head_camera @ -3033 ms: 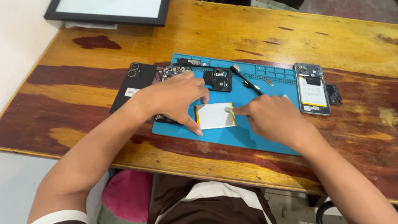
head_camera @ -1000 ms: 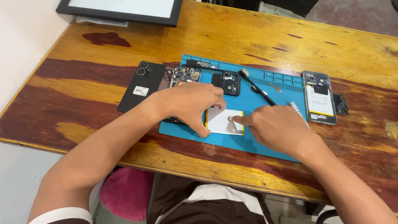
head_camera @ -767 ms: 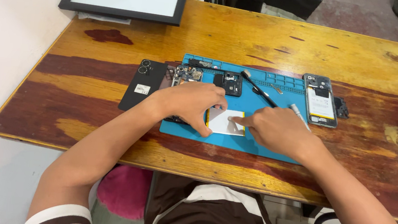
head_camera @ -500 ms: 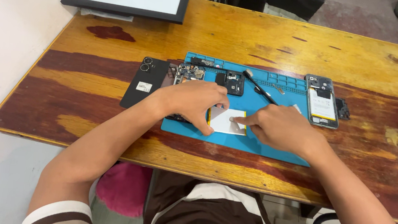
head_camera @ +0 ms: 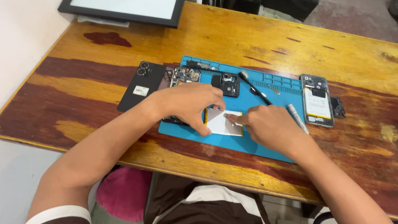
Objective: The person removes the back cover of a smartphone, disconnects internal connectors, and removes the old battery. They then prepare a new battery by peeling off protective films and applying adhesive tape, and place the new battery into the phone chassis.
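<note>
White battery [head_camera: 223, 123] at frame centre being pinned flat on the blue mat [head_camera: 272, 149] by left hand [head_camera: 187, 104] at its left edge, being pressed by right hand [head_camera: 269, 128] fingertips, nothing gripped, bare table [head_camera: 88, 116] lying toward lower left.

— The long wooden table [head_camera: 119, 37] looks varnished; glossy golden grain, with darker worn patches near the front edge.
— And the blue rectangular mat [head_camera: 272, 152]?
— Matt, rubbery, smooth; the flat white battery pack [head_camera: 217, 124] on it seems papery; the black phone back cover [head_camera: 141, 87] to the left looks like smooth plastic.
</note>
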### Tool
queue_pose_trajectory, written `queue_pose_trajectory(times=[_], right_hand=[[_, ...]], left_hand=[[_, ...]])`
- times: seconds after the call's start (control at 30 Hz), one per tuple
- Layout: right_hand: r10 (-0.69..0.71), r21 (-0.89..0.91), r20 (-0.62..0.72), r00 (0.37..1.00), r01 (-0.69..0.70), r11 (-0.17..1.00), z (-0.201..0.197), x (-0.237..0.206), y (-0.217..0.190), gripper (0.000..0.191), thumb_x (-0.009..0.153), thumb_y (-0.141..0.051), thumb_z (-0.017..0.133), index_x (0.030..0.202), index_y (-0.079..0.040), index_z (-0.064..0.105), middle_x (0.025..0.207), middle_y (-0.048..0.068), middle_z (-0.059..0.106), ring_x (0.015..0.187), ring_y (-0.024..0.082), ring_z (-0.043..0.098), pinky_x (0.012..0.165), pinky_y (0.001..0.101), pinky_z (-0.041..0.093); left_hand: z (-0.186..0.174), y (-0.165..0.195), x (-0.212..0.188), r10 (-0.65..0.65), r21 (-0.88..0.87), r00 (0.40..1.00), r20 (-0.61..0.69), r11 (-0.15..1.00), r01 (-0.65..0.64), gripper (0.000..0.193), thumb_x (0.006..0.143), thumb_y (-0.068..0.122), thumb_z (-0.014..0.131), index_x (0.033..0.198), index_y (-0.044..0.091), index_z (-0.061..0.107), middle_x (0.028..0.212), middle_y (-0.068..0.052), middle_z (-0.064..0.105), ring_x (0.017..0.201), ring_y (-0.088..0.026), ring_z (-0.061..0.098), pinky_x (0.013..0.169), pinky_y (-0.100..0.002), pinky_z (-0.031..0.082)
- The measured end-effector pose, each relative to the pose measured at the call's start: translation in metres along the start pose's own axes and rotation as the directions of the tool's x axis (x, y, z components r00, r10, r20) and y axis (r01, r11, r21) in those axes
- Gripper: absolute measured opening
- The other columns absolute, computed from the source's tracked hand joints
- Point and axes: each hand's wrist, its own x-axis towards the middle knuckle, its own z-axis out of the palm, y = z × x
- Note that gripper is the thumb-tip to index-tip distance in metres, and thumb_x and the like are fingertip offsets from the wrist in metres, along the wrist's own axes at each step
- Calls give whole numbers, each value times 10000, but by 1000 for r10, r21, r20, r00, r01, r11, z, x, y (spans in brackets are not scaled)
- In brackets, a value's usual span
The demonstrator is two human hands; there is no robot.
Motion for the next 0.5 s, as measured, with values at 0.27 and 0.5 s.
queue_pose_trajectory(times=[0.27,0.5], right_hand=[[-129,-119,-123,984,115,986,12,3,18,555,746,29,628,1163,-300,787,818,74,674,836,307,680,733,459,544],[-177,-160,-157,972,152,975,15,4,20,558,708,20,667,1139,-308,802,877,55,670,946,283,640,880,491,473]], left_hand=[[0,0,0,5,-6,1000,-9,1000,-5,615,591,395,854,1095,72,714,1044,-73,671,1012,-309,632,785,-435,538],[0,1,0,-17,6,1000,9,1000,17,618,584,400,854,1096,85,712,1034,-68,669,1008,-306,633,777,-441,537]])
